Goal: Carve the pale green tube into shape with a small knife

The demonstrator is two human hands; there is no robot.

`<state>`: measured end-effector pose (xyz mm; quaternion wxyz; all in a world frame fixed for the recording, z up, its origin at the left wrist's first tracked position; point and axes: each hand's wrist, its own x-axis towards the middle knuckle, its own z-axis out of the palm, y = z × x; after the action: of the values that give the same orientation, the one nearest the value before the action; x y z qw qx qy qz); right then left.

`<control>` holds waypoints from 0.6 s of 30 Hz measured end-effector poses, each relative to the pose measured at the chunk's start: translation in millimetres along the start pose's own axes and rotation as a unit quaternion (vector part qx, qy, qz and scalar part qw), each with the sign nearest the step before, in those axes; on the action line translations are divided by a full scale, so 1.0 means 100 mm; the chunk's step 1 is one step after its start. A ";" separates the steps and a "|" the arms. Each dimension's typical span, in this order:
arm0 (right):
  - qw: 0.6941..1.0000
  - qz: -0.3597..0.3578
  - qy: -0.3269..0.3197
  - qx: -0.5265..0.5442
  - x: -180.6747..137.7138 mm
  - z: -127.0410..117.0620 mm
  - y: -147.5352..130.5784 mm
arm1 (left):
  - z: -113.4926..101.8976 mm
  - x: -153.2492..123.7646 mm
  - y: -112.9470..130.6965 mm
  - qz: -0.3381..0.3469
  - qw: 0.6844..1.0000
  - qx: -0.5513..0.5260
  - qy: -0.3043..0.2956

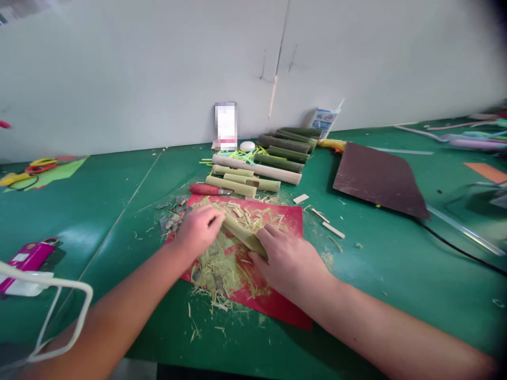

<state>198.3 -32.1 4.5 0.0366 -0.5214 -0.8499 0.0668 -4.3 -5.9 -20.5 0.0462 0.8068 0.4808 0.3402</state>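
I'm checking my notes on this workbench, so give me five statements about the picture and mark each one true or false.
1. The left hand and the right hand are both on one pale bamboo tube. True.

2. The sheet under that work is blue. False: it is red.

3. Shavings are scattered over the sheet and onto the green table. True.

4. The right hand holds the red-handled tool. False: the tool lies beyond the hands, and neither hand holds it.

5. The brown board lies to the right of the row of tubes. True.
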 end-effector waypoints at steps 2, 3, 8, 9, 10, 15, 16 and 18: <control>1.000 -0.004 0.002 -0.001 0.00 0.01 0.00 | 0.03 -0.02 0.09 0.020 0.997 -0.041 -0.061; 1.000 -0.005 0.004 -0.002 0.00 0.01 0.01 | 0.04 -0.03 0.11 0.025 0.995 -0.050 -0.078; 1.000 0.006 0.012 0.003 0.00 0.02 0.01 | -0.01 0.06 -0.08 -0.017 0.999 0.032 0.016; 1.000 0.006 0.012 0.005 0.00 0.02 0.01 | -0.02 0.06 -0.09 -0.019 0.999 0.038 0.022; 1.000 0.004 0.010 0.006 0.00 0.02 0.01 | -0.02 0.05 -0.08 -0.016 0.999 0.034 0.012; 1.000 0.011 -0.008 0.005 0.00 0.01 0.00 | 0.01 -0.02 0.09 0.011 0.996 -0.039 -0.075; 1.000 0.012 -0.007 0.005 0.00 0.00 0.00 | 0.01 -0.01 0.07 0.004 0.998 -0.035 -0.059; 1.000 0.012 -0.003 0.006 0.00 -0.01 0.01 | 0.00 0.01 0.03 -0.018 1.000 -0.012 -0.011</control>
<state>198.9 -32.0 5.2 0.0361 -0.5308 -0.8435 0.0741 -2.1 -6.8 -19.0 0.0670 0.8008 0.4911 0.3363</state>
